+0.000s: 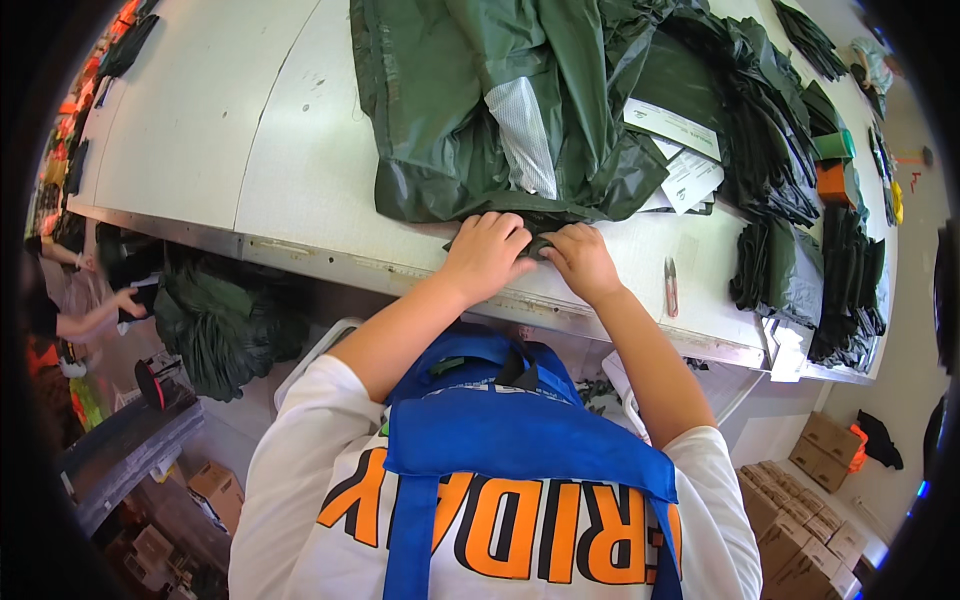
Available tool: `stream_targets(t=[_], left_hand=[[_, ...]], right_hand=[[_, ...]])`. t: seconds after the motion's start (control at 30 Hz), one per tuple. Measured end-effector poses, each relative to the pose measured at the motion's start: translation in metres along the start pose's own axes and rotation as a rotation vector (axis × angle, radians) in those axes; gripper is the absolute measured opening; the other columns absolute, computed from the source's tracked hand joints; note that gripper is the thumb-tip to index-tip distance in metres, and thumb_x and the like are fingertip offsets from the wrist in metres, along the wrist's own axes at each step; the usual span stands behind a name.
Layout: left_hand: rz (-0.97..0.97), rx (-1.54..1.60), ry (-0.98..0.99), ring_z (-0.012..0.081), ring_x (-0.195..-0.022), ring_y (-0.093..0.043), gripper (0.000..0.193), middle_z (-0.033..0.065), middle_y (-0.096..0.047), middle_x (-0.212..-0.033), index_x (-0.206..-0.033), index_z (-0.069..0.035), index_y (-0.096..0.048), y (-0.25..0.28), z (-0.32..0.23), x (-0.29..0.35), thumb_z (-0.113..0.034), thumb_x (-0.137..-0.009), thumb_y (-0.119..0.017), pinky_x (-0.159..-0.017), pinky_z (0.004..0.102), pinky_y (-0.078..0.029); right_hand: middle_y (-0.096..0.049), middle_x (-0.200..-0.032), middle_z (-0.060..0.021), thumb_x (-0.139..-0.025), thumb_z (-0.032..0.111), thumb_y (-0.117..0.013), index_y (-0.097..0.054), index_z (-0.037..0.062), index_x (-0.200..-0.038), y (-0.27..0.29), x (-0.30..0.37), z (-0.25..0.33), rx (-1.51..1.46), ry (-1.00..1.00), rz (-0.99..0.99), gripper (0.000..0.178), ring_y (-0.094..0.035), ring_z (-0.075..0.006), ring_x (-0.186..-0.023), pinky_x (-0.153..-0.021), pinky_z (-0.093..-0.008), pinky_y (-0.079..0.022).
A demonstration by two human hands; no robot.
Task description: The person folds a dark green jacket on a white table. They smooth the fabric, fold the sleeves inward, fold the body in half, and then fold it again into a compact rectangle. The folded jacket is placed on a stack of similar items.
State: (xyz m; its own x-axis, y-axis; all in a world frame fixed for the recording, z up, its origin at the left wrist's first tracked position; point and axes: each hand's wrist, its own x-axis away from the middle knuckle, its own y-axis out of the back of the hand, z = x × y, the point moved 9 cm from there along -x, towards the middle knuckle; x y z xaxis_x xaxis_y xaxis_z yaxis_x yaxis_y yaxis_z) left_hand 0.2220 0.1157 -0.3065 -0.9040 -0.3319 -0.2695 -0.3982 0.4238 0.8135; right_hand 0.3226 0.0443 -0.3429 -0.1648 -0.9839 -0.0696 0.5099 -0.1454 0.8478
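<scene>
A dark green garment of shiny coated fabric (pixel 430 120) lies spread over the table's near edge, with a whitish mesh panel (pixel 522 135) showing in its middle. At its near hem, my left hand (pixel 486 256) has its fingers curled over the gathered cloth. Close beside it, my right hand (pixel 582 262) pinches the same hem, thumb turned toward the left hand. A small dark fold of the fabric lies between the two hands. To the right of my right hand, thread snips with reddish handles (pixel 671 288) rest on the table.
White printed cards (pixel 690 180) lie beside the garment. Folded dark green garments (pixel 785 265) are stacked at the right, near a green roll (pixel 835 145) and an orange box (pixel 833 185). The metal table edge (pixel 330 265) runs before me. Another person's hand (pixel 125 302) shows at far left.
</scene>
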Motion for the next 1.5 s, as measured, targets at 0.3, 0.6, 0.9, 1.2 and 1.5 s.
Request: stream_targets(t=[0.3, 0.6, 0.9, 1.2, 1.5], left_hand=[[0.213, 0.141, 0.116, 0.0322, -0.087, -0.058, 0.013, 0.012, -0.063, -0.081, -0.094, -0.007, -0.063, -0.035, 0.054, -0.015, -0.017, -0.085, -0.063, -0.078, 0.0425, -0.045], [0.165, -0.054, 0.236, 0.0357, -0.097, -0.056, 0.022, 0.0176, -0.06, -0.103, -0.106, -0.006, -0.057, -0.009, 0.042, -0.029, -0.016, -0.087, -0.06, -0.082, 0.0432, -0.047], [0.477, -0.293, 0.166, 0.0297, -0.1, -0.055, 0.028, 0.0146, -0.057, -0.11, -0.107, -0.004, -0.061, -0.004, 0.062, -0.032, -0.005, -0.08, -0.053, -0.082, 0.0402, -0.05], [0.198, -0.31, 0.042, 0.0286, -0.099, -0.056, 0.02, 0.0131, -0.056, -0.105, -0.095, -0.003, -0.056, 0.034, 0.067, -0.033, -0.014, -0.079, -0.063, -0.08, 0.0408, -0.049], [0.49, -0.206, 0.042, 0.0276, -0.098, -0.055, 0.021, 0.0102, -0.061, -0.087, -0.093, -0.008, -0.06, 0.057, 0.093, -0.01, -0.022, -0.079, -0.067, -0.084, 0.0404, -0.042]], right_hand=[[-0.055, -0.115, -0.0156, -0.077, 0.017, -0.07, -0.059, 0.0042, -0.109, 0.025, -0.016, 0.005, -0.015, 0.043, -0.206, 0.036, -0.049, -0.0364, -0.106, -0.094, -0.0434, -0.041], [-0.062, -0.092, -0.0101, -0.078, 0.018, -0.069, -0.064, 0.0063, -0.093, 0.027, -0.028, -0.004, 0.224, 0.115, -0.101, 0.019, -0.053, -0.0317, -0.097, -0.089, -0.0416, -0.043], [-0.059, -0.087, -0.0142, -0.084, 0.019, -0.064, -0.055, 0.007, -0.106, 0.029, -0.04, -0.017, 0.257, -0.152, 0.019, 0.027, -0.059, -0.0332, -0.085, -0.073, -0.042, -0.048], [-0.055, -0.096, -0.0115, -0.081, 0.02, -0.066, -0.057, 0.0085, -0.113, 0.05, -0.046, 0.012, 0.445, 0.062, -0.015, 0.035, -0.059, -0.0286, -0.088, -0.076, -0.0392, -0.046], [-0.055, -0.069, -0.0044, -0.081, 0.018, -0.063, -0.055, 0.0116, -0.081, 0.045, -0.053, 0.061, 0.408, 0.103, -0.126, 0.011, -0.054, -0.0248, -0.077, -0.072, -0.0385, -0.044]])
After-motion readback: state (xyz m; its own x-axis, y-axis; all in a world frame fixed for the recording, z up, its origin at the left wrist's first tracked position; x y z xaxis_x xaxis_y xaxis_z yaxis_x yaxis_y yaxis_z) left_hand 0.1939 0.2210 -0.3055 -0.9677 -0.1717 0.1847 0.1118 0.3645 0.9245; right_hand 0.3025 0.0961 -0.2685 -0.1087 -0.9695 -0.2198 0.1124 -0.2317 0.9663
